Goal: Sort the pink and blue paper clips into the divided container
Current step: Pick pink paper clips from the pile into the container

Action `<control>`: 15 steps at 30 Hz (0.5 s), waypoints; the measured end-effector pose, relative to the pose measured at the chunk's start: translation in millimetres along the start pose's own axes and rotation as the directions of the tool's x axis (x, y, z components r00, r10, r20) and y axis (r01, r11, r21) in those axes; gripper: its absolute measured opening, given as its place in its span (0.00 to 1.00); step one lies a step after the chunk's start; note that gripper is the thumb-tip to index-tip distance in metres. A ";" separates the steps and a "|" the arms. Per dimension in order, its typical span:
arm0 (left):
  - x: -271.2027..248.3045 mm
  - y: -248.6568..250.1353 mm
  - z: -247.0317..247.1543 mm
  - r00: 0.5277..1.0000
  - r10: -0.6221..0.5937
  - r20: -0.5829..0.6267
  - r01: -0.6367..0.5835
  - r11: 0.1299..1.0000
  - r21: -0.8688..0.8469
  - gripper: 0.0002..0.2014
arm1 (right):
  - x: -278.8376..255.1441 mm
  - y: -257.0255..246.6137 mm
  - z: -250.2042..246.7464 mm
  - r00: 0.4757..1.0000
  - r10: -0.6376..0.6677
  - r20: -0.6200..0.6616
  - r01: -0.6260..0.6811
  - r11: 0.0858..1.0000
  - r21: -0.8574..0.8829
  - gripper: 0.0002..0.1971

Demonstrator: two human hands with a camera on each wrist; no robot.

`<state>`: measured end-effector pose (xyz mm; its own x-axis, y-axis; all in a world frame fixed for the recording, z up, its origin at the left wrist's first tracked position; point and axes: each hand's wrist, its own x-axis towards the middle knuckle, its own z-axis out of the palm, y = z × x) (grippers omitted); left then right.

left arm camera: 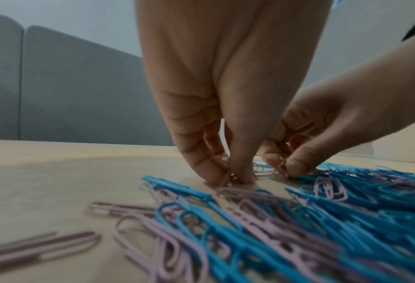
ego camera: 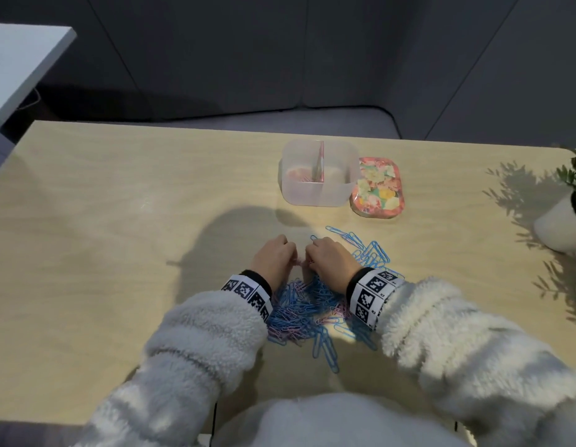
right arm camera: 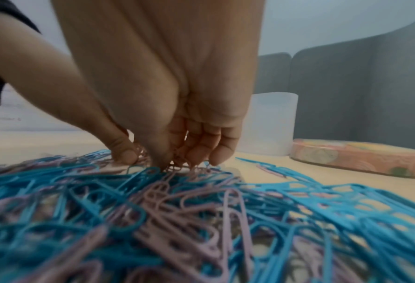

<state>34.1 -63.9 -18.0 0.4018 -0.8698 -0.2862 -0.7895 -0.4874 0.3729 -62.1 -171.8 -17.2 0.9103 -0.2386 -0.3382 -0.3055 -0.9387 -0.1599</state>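
A heap of pink and blue paper clips [ego camera: 307, 309] lies on the wooden table [ego camera: 118, 221] between my wrists. At its far edge my left hand [ego camera: 275, 258] pinches pink clips [left arm camera: 230, 177] against the table with curled fingers. My right hand [ego camera: 328, 258], close beside it, pinches a small bunch of pink clips [right arm camera: 175, 166] as well. The clear divided container [ego camera: 319, 172] stands farther back, with some pink clips in its left compartment. In the wrist views the heap [left arm camera: 298, 220] [right arm camera: 177, 220] fills the foreground.
A floral lid [ego camera: 377, 188] lies right of the container. A white pot with a plant [ego camera: 560, 221] stands at the table's right edge. Loose blue clips [ego camera: 360, 245] spread right of my right hand. A grey sofa sits beyond the table.
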 end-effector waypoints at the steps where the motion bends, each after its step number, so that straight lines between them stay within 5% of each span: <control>1: 0.4 -0.4 -0.4 1.000 0.005 -0.002 -0.005 1.000 0.019 0.09 | 0.0 2.5 -4.8 0.999 0.031 0.013 -0.032 0.992 0.119 0.06; 4: 1.1 -3.2 -2.7 1.000 0.026 -0.009 -0.025 0.997 0.074 0.08 | -0.1 12.4 -26.8 0.996 0.091 0.020 -0.090 0.887 0.453 0.02; 6: 0.0 -4.9 -4.0 0.999 0.039 -0.013 -0.038 0.996 0.086 0.08 | 4.2 18.5 -49.5 0.992 0.117 -0.041 -0.073 0.817 0.572 0.09; 11: -2.7 -7.7 -5.6 0.998 0.049 -0.029 -0.048 0.998 0.043 0.09 | 46.2 33.9 -107.4 0.950 0.214 -0.227 -0.019 0.767 0.642 0.16; 15: -0.3 -8.8 -19.3 0.989 0.066 -0.135 -0.081 0.991 -0.108 0.07 | 76.1 33.9 -131.0 0.903 0.333 -0.271 -0.072 0.740 0.669 0.03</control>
<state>49.9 -60.8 -4.1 0.4074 -0.9025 -0.1394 -0.7650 -0.4206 0.4876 33.3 -254.4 73.1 0.7964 -0.5952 -0.1072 -0.4782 -0.5112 -0.7141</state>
